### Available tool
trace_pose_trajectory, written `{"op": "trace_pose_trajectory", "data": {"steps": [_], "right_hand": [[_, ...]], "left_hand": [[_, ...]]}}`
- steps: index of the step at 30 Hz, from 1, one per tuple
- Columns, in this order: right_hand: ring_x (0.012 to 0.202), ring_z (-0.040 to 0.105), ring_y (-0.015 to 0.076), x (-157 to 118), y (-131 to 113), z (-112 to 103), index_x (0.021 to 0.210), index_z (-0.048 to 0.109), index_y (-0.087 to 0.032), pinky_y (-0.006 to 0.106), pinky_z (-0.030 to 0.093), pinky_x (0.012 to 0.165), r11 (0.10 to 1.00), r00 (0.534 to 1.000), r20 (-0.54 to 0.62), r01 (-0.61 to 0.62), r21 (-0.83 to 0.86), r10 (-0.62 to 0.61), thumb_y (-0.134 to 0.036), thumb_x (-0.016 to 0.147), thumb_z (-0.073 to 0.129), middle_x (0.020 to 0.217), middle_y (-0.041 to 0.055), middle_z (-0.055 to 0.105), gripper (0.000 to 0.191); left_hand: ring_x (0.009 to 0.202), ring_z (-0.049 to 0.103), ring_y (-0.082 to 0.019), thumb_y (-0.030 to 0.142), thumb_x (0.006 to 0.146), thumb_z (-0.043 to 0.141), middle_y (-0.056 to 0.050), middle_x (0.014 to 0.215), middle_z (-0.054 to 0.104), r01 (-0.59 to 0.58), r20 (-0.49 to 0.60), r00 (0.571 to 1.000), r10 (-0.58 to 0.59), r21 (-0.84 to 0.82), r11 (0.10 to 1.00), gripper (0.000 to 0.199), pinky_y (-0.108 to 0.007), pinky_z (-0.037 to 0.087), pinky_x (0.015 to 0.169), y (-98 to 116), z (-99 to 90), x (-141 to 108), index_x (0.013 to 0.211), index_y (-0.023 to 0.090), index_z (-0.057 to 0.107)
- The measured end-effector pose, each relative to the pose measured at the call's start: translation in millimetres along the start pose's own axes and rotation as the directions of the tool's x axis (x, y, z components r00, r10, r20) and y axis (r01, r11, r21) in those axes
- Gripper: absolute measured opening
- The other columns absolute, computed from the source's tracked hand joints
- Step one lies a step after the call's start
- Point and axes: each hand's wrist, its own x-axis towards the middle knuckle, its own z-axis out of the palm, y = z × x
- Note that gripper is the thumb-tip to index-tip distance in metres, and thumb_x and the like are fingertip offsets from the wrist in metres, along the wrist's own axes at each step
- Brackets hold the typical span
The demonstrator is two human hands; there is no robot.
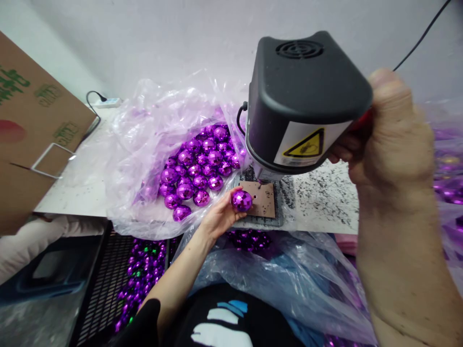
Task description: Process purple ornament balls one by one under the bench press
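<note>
With its fingers curled round a shiny purple faceted ball [241,201], my left hand [221,214] is at the left edge of a small brown board [265,197]. The board has a small hole and lies on a grey metal base [279,219]. Over it stands a small bench machine [307,91] like a drill press, with a black housing, a vent and a yellow warning label. My right hand [390,125] is closed on the machine's red handle [363,126], which the fingers partly hide. The tool tip [259,183] shows just above the board.
Left of the machine, an open clear plastic bag [125,168] holds many purple balls [193,168]. A cardboard box [36,125] stands far left. Dark shavings [321,193] litter the white table. Below its edge are a black crate [97,279] with purple pieces and more plastic sheeting [289,274].
</note>
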Motion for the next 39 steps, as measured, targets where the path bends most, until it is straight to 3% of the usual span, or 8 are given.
{"op": "trace_pose_trajectory", "data": {"steps": [5, 11, 17, 21, 24, 29, 34, 39], "right_hand": [[0.037, 0.029, 0.0084, 0, 2, -2, 0.067, 0.034, -0.02, 0.027, 0.019, 0.03, 1.0, 1.0, -0.008, -0.012, -0.01, 0.012, -0.051, 0.076, 0.061, 0.053, -0.0045, 0.03, 0.042], [0.036, 0.031, 0.0077, -1, 0, 0, 0.066, 0.032, -0.019, 0.026, 0.019, 0.03, 1.0, 1.0, 0.003, 0.0, 0.0, 0.0, -0.047, 0.075, 0.061, 0.053, -0.0047, 0.034, 0.042], [0.037, 0.032, 0.0076, -2, -1, 1, 0.066, 0.036, -0.018, 0.025, 0.019, 0.031, 1.0, 1.0, 0.011, 0.007, 0.014, -0.007, -0.046, 0.076, 0.06, 0.057, -0.0034, 0.043, 0.038], [0.037, 0.031, 0.0076, -1, 0, 0, 0.065, 0.037, -0.019, 0.026, 0.018, 0.031, 1.0, 0.999, 0.036, 0.001, 0.011, -0.001, -0.046, 0.077, 0.058, 0.057, -0.0029, 0.044, 0.037], [0.037, 0.03, 0.008, -1, 0, 0, 0.064, 0.036, -0.019, 0.027, 0.018, 0.031, 1.0, 0.999, 0.047, 0.004, 0.017, -0.005, -0.045, 0.076, 0.059, 0.056, -0.0029, 0.042, 0.037], [0.037, 0.029, 0.0077, -3, -1, 3, 0.065, 0.035, -0.019, 0.027, 0.018, 0.031, 1.0, 1.0, 0.03, -0.002, 0.016, 0.001, -0.044, 0.078, 0.058, 0.056, -0.0036, 0.039, 0.036], [0.037, 0.031, 0.0079, -2, -2, 1, 0.067, 0.034, -0.019, 0.026, 0.019, 0.032, 1.0, 1.0, 0.018, 0.005, 0.01, -0.005, -0.044, 0.077, 0.059, 0.056, -0.003, 0.038, 0.037], [0.037, 0.031, 0.0086, 0, -2, -2, 0.068, 0.037, -0.019, 0.027, 0.02, 0.031, 1.0, 0.999, 0.035, -0.002, -0.006, 0.002, -0.046, 0.076, 0.06, 0.056, -0.0022, 0.037, 0.037]], "left_hand": [[0.106, 0.066, -0.021, 0.039, 0.077, 0.079, -0.008, 0.12, 0.068, -0.128, -0.057, 0.987, 0.147, 0.258, 0.958, 0.052, -0.034, 0.051, 0.092, 0, -6.7, 11, 0.124, 0.021, 0.063], [0.112, 0.062, -0.022, 0.037, 0.075, 0.08, -0.009, 0.121, 0.066, -0.33, 0.002, 0.918, 0.397, 0.559, 0.76, 0.054, -0.037, 0.048, 0.101, -5, -8.9, 28, 0.121, 0.019, 0.059], [0.115, 0.061, -0.024, 0.033, 0.08, 0.076, -0.011, 0.128, 0.061, -0.381, 0.156, 0.847, 0.508, 0.845, 0.376, 0.058, -0.043, 0.047, 0.103, -10, -4.3, 40, 0.131, 0.02, 0.05], [0.118, 0.059, -0.026, 0.029, 0.084, 0.073, -0.012, 0.125, 0.061, -0.42, 0.309, 0.786, 0.536, 0.903, 0.096, 0.05, -0.045, 0.046, 0.104, -12, -1.0, 44, 0.128, 0.02, 0.051], [0.117, 0.058, -0.028, 0.024, 0.085, 0.07, -0.012, 0.123, 0.061, -0.433, 0.381, 0.754, 0.535, 0.901, -0.031, 0.046, -0.046, 0.046, 0.101, -13, 2.3, 45, 0.126, 0.021, 0.05], [0.114, 0.056, -0.027, 0.018, 0.082, 0.07, -0.01, 0.121, 0.06, -0.409, 0.357, 0.744, 0.565, 0.912, -0.039, 0.044, -0.043, 0.044, 0.098, -19, 9.5, 44, 0.122, 0.022, 0.051], [0.111, 0.057, -0.026, 0.034, 0.082, 0.075, -0.009, 0.117, 0.062, -0.381, 0.314, 0.764, 0.564, 0.925, 0.002, 0.048, -0.041, 0.041, 0.097, -30, 16.5, 44, 0.121, 0.021, 0.051], [0.112, 0.056, -0.027, 0.036, 0.088, 0.068, -0.011, 0.118, 0.061, -0.363, 0.339, 0.739, 0.582, 0.928, -0.078, 0.044, -0.044, 0.036, 0.102, -34, 17.8, 45, 0.124, 0.019, 0.048]]}}
